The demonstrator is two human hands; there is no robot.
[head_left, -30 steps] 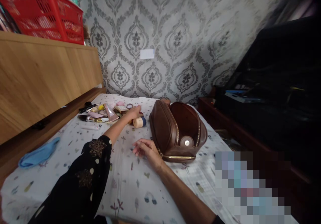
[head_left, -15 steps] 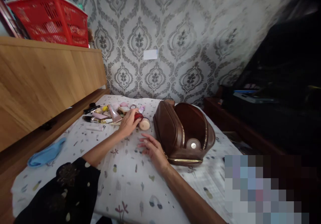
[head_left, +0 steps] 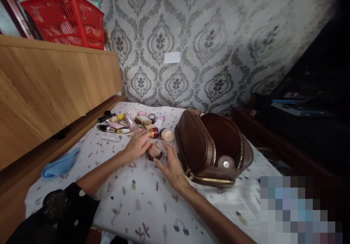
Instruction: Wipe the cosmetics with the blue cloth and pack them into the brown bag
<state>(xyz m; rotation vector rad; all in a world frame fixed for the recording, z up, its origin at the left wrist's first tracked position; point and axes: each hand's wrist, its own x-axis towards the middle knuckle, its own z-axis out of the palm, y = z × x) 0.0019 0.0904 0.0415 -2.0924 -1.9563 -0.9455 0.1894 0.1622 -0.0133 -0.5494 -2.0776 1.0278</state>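
A small round compact [head_left: 154, 151] with a dark red rim lies on the patterned sheet [head_left: 142, 204]. My left hand [head_left: 137, 144] curls over it from the left, fingers on its edge. From the right, my right hand [head_left: 172, 165] reaches the compact with spread fingers, just short of it. A brown leather pouch [head_left: 210, 149] stands unzipped and open immediately right of my right hand. Behind the hands lies a pile of cosmetics [head_left: 131, 122]: tubes, brushes, small jars.
A wooden headboard [head_left: 51, 87] runs along the left, with a red basket [head_left: 65, 18] on top. A blue cloth [head_left: 61, 164] lies at the bed's left edge. Dark furniture with books [head_left: 298, 109] stands on the right, patterned wallpaper behind.
My left hand has drawn back from the cosmetics pile, bringing the round compact toward me. My right hand lifted off the sheet and moved up to meet it.
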